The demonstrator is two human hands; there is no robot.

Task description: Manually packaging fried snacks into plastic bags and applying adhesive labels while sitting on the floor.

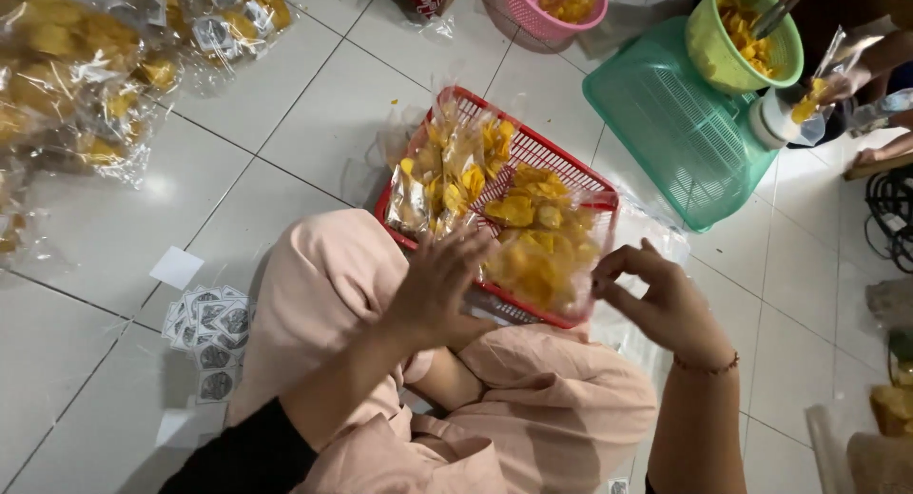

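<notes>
A clear plastic bag of yellow chips [538, 250] lies over the near end of a red plastic basket [546, 155]. My left hand [440, 283] rests at the bag's near left edge, fingers spread and touching it. My right hand [660, 299] pinches the bag's right edge between thumb and fingers. A second filled chip bag [447, 166] leans in the basket's far left part. I sit on the floor with my knees in pink cloth [328, 294] under both hands.
Several filled chip bags [81, 71] pile up at the far left. Small printed paper labels [207, 323] lie by my left knee. A green upturned basket [675, 123], a pink basket [552, 4] and a lime basket [742, 33] hold chips; another person's hands [842, 80] fill a bag.
</notes>
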